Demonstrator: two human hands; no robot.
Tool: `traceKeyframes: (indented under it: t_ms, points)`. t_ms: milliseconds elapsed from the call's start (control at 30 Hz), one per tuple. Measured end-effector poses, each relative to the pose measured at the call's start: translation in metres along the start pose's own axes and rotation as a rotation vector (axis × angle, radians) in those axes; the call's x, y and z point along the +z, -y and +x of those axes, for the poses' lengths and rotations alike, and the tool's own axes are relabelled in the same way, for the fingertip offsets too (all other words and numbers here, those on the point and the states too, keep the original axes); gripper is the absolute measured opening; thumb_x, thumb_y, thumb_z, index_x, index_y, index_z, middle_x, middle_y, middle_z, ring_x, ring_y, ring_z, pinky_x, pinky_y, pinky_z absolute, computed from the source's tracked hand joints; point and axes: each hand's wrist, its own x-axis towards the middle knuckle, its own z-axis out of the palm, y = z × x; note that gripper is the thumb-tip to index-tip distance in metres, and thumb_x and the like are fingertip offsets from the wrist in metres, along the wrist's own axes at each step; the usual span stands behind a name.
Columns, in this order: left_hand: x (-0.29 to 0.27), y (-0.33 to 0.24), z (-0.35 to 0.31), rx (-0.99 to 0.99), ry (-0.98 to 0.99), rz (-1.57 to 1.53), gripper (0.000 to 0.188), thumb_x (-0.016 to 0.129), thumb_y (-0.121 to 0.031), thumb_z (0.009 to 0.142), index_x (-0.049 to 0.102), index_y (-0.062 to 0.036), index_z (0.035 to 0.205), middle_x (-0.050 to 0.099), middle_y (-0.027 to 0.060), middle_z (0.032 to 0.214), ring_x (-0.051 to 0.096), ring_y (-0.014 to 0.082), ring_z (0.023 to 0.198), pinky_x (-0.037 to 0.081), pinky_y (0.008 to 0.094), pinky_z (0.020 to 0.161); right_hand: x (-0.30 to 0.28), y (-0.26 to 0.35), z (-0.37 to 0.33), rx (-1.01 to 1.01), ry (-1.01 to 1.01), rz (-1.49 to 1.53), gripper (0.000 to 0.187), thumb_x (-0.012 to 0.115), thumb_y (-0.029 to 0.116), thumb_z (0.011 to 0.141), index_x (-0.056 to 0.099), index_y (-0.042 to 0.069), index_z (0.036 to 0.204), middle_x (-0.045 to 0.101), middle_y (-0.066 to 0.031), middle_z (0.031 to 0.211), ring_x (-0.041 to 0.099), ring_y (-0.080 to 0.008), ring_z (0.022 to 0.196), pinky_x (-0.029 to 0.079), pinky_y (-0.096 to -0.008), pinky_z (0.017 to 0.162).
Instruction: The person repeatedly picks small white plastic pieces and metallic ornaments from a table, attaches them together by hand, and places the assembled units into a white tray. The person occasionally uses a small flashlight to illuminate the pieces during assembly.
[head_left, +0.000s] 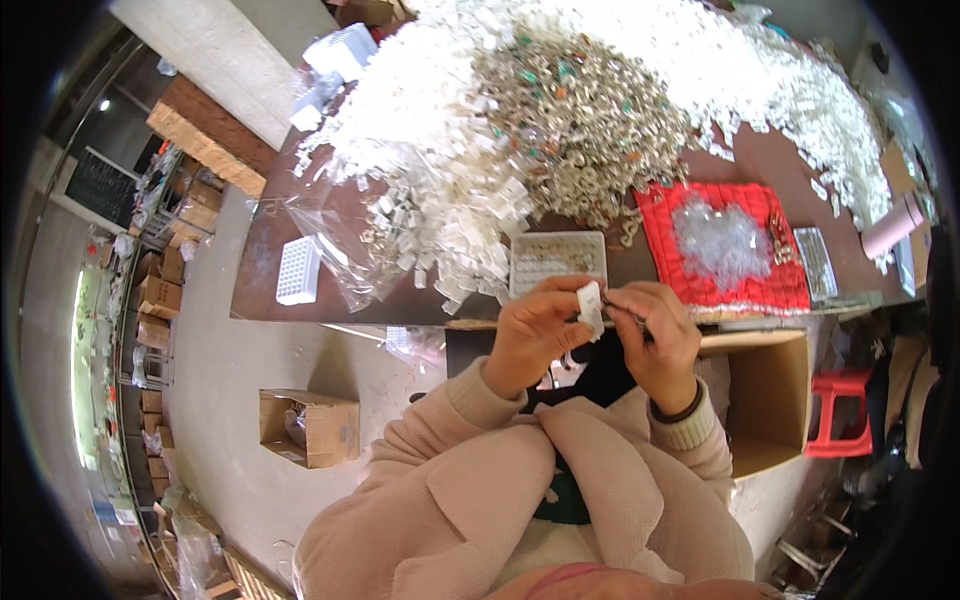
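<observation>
My left hand [532, 338] pinches a small white card [591, 308] between thumb and fingers, above the table's near edge. Close beside it, my right hand [660, 338] has thumb and fingertips pressed together at the card's right side; a tiny dark thing seems to be between them, too small to name. Just beyond the hands lies a shallow white tray [558, 237] with small gold-coloured pieces in it. A heap of small shiny metal pieces [590, 130], some with green and orange bits, rises behind the tray. Loose white cards [455, 235] are piled to its left.
A red cloth [660, 250] at the right carries clear plastic bags [720, 240]. Past it are a narrow tray [815, 263] and a pink bottle [892, 226]. A white gridded block [299, 270] sits left. Below stand cardboard boxes [333, 430] and a red stool [840, 410].
</observation>
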Motion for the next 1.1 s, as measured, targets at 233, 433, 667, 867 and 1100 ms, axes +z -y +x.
traceKeyframes:
  t_ms: [233, 433, 667, 867, 1100]
  points:
    - [-0.002, -0.009, -0.007, 0.005, 0.018, 0.227, 0.028, 0.069, 0.006, 0.09, 0.065, 0.0059, 0.118, 0.054, 0.0148, 0.138, 0.057, 0.0216, 0.123, 0.05, 0.0344, 0.102, 0.0, 0.002, -0.006, 0.057, 0.062, -0.027, 0.025, 0.074, -0.006, 0.081, 0.07, 0.001, 0.105, 0.069, -0.0144, 0.094, 0.069, -0.0289, 0.082, 0.056, -0.0342, 0.069]
    - [-0.004, -0.01, -0.009, 0.082, 0.033, 0.261, 0.03, 0.067, 0.007, 0.091, 0.064, 0.0057, 0.121, 0.056, 0.0149, 0.137, 0.06, 0.0212, 0.119, 0.052, 0.0345, 0.099, 0.007, 0.006, -0.006, 0.026, 0.025, -0.059, 0.023, 0.072, -0.007, 0.082, 0.07, 0.001, 0.103, 0.07, -0.0139, 0.093, 0.069, -0.0302, 0.082, 0.056, -0.0357, 0.07]
    - [-0.001, 0.002, -0.019, -0.101, -0.247, -0.349, 0.026, 0.066, -0.009, 0.096, 0.065, 0.0055, 0.118, 0.071, 0.0115, 0.104, 0.066, 0.0167, 0.087, 0.054, 0.0301, 0.078, 0.011, 0.009, -0.011, 0.157, -0.039, 0.155, 0.018, 0.072, -0.009, 0.081, 0.07, -0.001, 0.097, 0.069, -0.0127, 0.089, 0.068, -0.0202, 0.076, 0.053, -0.0288, 0.065]
    - [0.003, 0.0, -0.022, -0.039, -0.269, -0.305, 0.026, 0.072, 0.003, 0.089, 0.066, 0.0055, 0.114, 0.071, 0.014, 0.105, 0.071, 0.0192, 0.088, 0.059, 0.0309, 0.08, 0.018, 0.02, -0.014, 0.221, -0.011, 0.304, 0.02, 0.072, -0.011, 0.082, 0.071, -0.002, 0.1, 0.069, -0.0104, 0.09, 0.069, -0.0139, 0.075, 0.055, -0.0249, 0.064]
    - [-0.001, -0.002, -0.024, 0.027, -0.2, -0.082, 0.027, 0.069, 0.01, 0.087, 0.066, 0.0061, 0.114, 0.07, 0.0153, 0.11, 0.07, 0.02, 0.093, 0.06, 0.032, 0.083, 0.01, 0.021, -0.011, 0.243, 0.105, 0.279, 0.018, 0.071, -0.01, 0.083, 0.073, -0.001, 0.099, 0.069, -0.0087, 0.091, 0.067, -0.011, 0.074, 0.052, -0.0227, 0.062]
